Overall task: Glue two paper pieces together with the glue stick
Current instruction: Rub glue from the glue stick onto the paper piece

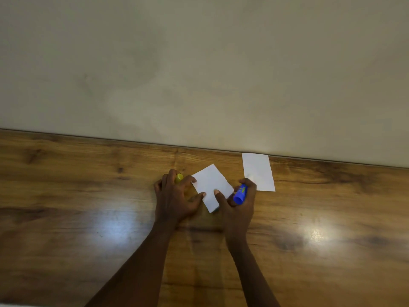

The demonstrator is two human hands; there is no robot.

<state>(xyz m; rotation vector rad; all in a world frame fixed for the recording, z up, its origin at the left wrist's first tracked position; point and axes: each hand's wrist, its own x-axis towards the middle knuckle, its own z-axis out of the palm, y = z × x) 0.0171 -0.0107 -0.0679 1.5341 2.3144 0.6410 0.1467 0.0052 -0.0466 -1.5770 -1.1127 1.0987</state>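
Note:
A white paper piece (211, 185) lies tilted on the wooden table (88, 196). My left hand (174, 196) rests at the paper's left edge, its thumb and a fingertip touching the paper, and holds a yellow cap (178, 178) under its fingers. My right hand (240, 204) grips a blue glue stick (240, 194), while its forefinger presses on the paper's lower right part. A second white paper piece (258, 172) lies flat to the right, near the wall, just beyond my right hand.
The table's far edge meets a plain beige wall (199, 74). Bright light reflections show on the glossy wood at the lower left and lower right.

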